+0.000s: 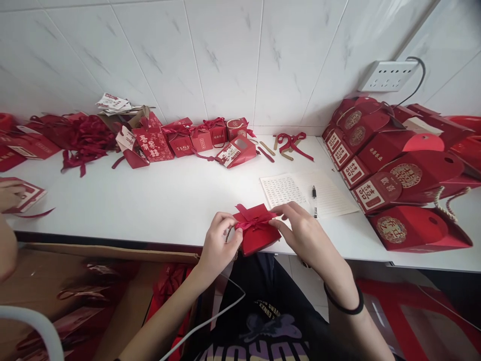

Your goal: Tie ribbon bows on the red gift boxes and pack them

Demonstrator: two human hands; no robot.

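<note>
While both of my hands are busy at the near edge of the worktop, a small red box sits between them, with a ribbon bow lying across its top. My left grip pinches the bow at its 9 o'clock side, thumb against fingers, and my right grip holds the ribbon at the 3 o'clock side – so both are closed upon it. Whether the box bears fully on the worktop, I cannot tell.

Taking the box as the clock's centre, an open notebook lies at 2 o'clock, with a black pen upon its pages. Toward 1 o'clock are gold strips and a loose red ribbon. Larger red boxes are crowded at 2 to 3 o'clock, and a row of small boxes stands near 11 o'clock. At 9 o'clock – well apart from me – another person's hand rests on a printed red piece.
</note>
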